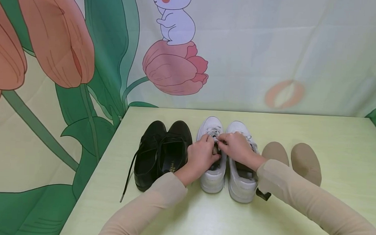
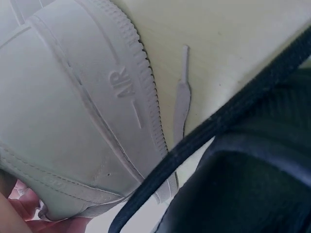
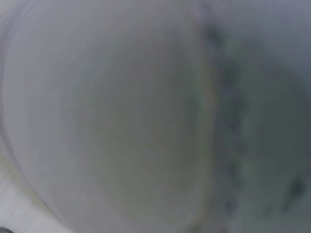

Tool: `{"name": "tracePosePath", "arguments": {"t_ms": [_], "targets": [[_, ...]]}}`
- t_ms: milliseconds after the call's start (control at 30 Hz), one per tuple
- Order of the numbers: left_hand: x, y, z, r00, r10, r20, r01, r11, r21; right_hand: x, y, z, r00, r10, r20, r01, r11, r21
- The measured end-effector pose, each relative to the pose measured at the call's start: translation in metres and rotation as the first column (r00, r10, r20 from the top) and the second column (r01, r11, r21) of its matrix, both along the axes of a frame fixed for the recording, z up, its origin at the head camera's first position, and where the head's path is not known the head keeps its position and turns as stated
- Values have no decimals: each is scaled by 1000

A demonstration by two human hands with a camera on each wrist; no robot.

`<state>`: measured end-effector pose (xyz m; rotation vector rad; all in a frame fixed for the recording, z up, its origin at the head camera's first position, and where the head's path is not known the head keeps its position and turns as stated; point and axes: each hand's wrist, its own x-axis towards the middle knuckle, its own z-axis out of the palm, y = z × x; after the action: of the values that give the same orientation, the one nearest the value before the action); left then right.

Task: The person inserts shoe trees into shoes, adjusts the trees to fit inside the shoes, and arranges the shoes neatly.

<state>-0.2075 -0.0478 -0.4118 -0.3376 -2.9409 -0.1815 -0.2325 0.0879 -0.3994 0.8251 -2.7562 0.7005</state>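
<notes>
Two white lace-up sneakers stand side by side mid-table, heels towards me. Over the left white sneaker (image 1: 212, 183), my left hand (image 1: 201, 156) curls its fingers at the collar and lower lacing, thumb over the opening. From the right, my right hand (image 1: 238, 147) reaches across the other white sneaker (image 1: 242, 192) and pinches the left sneaker's white shoelace (image 1: 215, 131); its fingertips partly hide the lace. In the left wrist view, fingers (image 2: 26, 206) show at the sneaker's collar, and a loose lace end (image 2: 182, 109) lies beside its sole. The right wrist view is blurred, filled by a pale surface.
Left of the sneakers stands a pair of black lace-up shoes (image 1: 146, 164), one lace (image 1: 129, 174) trailing onto the table (image 1: 202, 219). On the right are two beige rounded shoe toes (image 1: 305, 163), partly behind my right sleeve (image 1: 298, 192). A printed curtain (image 1: 240, 63) hangs behind.
</notes>
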Motion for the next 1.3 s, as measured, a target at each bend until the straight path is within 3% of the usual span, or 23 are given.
{"name": "tracePosePath", "arguments": {"t_ms": [333, 533, 633, 800, 1000, 1300], "targets": [[-1, -2, -6, 996, -26, -83, 24, 1000, -19, 0, 0, 2, 1000, -2, 13, 2, 1000, 8], [-4, -10, -7, 990, -98, -100, 102, 994, 36, 0, 0, 2, 1000, 9, -3, -9, 1000, -6], [-6, -19, -4, 980, -181, -87, 190, 975, 118, 0, -1, 2, 1000, 19, -15, -19, 1000, -14], [-7, -34, 1, 941, -336, -40, 336, 916, 220, 0, 0, 1, 999, 17, -27, -17, 1000, -6], [-4, -42, 4, 923, -385, -7, 380, 909, 172, 1, -1, -1, 1000, -1, -31, 2, 1000, 25], [-1, -39, 3, 921, -372, -119, 379, 924, 43, 2, -3, 2, 998, -33, 46, 30, 997, 72]]}}
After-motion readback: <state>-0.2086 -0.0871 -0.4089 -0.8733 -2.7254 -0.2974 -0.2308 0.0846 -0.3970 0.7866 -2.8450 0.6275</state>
